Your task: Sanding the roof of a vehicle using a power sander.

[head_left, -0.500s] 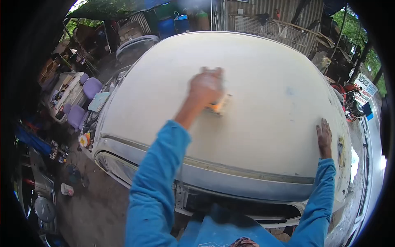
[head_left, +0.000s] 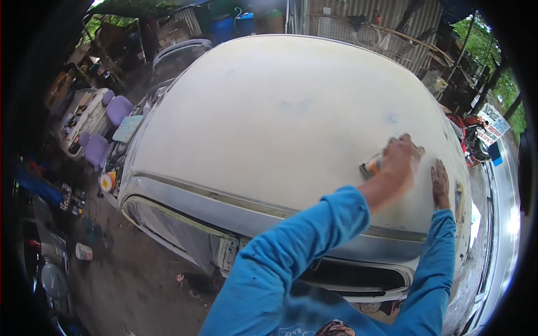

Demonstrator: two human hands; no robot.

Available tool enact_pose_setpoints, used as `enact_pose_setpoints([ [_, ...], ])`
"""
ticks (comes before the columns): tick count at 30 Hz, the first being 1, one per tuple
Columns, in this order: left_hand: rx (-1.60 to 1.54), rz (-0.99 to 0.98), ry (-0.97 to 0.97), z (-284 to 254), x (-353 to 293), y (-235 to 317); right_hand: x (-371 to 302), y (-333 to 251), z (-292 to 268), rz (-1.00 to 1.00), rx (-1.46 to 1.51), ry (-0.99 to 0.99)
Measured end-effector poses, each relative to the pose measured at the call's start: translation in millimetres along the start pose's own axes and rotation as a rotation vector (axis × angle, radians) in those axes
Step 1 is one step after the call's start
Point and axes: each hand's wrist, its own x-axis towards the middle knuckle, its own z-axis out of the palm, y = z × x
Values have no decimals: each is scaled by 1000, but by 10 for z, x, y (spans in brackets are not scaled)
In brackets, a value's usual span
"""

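A dusty, off-white car roof (head_left: 280,112) fills the middle of the view. My left hand (head_left: 400,159) presses a small orange and grey sanding block (head_left: 371,167) onto the roof's right side; most of the block is hidden under my fingers. Just to its right, my right hand (head_left: 440,182) lies flat on the roof near the edge, fingers apart, holding nothing. Both arms wear blue sleeves.
The car's masked window opening (head_left: 168,229) is below the roof edge. Purple chairs (head_left: 117,109) and a cluttered table (head_left: 78,120) stand at the left, with small cans (head_left: 84,252) on the dirt floor. Blue barrels (head_left: 235,25) and metal fencing are behind. A red motorbike (head_left: 471,140) is at the right.
My left hand has slid the sanding block to the right across the roof, ending close to my right hand. My right hand stays planted near the roof edge.
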Motion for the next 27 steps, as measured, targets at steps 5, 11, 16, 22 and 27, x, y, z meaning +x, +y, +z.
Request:
enact_pose_setpoints([
  [5,487,-284,8,-892,-494,-931,3,50,37,-50,-18,19],
  [11,536,-618,216,-2200,-1730,-2283,30,92,62,-61,-48,21],
  [16,591,-863,234,-3099,-2681,-2978,34,62,63,8,-41,28],
  [22,588,-895,290,-3406,-3195,-3228,60,55,146,34,-2,95],
  [27,612,-714,237,-2858,-2791,-2514,115,81,191,40,-23,76],
])
